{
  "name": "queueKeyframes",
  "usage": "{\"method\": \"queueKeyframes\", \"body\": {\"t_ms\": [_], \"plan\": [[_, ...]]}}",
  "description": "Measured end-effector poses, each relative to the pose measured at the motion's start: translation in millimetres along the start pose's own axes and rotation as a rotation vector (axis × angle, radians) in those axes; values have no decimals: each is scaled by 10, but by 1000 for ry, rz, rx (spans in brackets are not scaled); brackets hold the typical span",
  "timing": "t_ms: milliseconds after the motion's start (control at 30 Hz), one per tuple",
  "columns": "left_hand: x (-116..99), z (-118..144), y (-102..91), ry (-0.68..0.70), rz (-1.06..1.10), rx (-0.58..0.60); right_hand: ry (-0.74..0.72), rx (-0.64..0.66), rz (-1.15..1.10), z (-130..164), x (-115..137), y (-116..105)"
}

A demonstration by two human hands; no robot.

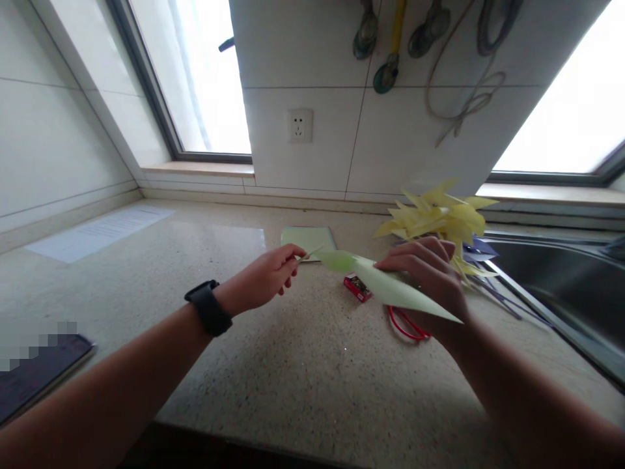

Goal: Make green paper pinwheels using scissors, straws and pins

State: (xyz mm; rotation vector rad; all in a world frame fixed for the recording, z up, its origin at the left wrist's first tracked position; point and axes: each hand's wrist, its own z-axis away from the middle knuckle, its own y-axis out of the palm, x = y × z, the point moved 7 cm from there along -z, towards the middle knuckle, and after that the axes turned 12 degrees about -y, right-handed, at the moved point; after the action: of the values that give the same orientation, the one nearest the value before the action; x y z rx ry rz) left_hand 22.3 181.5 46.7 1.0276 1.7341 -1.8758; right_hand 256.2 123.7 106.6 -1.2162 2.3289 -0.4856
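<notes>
- Folded paper (385, 286): pale green, long and narrow, tapering to a point at each end. Held in the air just above the counter (273, 365), between the two hands. Long axis runs from upper left to lower right across the view, its thin tip toward the left hand.
- Left hand (266, 277): fingers closed in a pinch on the paper's thin left tip. A black watch (209, 307) sits on the wrist.
- Right hand (424, 273): fingers curled over the wider middle of the paper, gripping it from above; the paper's right point juts out past the wrist. This hand covers more of the paper than the left, which holds only the end.
- Green sheet (308, 238): flat on the counter, just beyond the left hand's fingertips, apart from the held paper.
- Yellow paper pile (437, 215): many pointed folded pieces heaped behind the right hand, beside the sink (551, 273).
- Small red box (357, 287): on the counter beneath the held paper.
- Red loop (405, 326): lying on the counter under the right hand; what it belongs to cannot be told.
- Dark tablet (43, 371): at the near left edge, well apart.
- Wall socket (299, 126): on the tiled wall between two windows.
</notes>
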Motion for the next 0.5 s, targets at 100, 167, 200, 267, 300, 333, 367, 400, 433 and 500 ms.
{"method": "queueKeyframes", "body": {"t_ms": [100,167,200,267,300,333,367,400,433,500], "plan": [[8,-30,-55,23,155,36,-96,13,-85,-69,237,3],[-5,-27,-55,48,219,37,-150,53,-143,-78,387,42],[-20,-17,-44,61,240,37,-176,72,-169,-73,452,61],[-69,26,-11,79,260,43,-201,107,-200,-55,535,94],[-104,57,4,88,262,50,-207,121,-201,-46,557,103],[-155,96,13,112,253,57,-208,127,-193,-39,565,105],[-230,146,7,170,204,44,-207,125,-177,-33,564,99],[-301,195,-5,218,144,23,-204,119,-159,-29,556,89],[-362,238,-22,251,89,1,-200,106,-138,-25,543,74],[-476,311,-61,309,58,-19,-189,88,-99,-16,517,52]]}}
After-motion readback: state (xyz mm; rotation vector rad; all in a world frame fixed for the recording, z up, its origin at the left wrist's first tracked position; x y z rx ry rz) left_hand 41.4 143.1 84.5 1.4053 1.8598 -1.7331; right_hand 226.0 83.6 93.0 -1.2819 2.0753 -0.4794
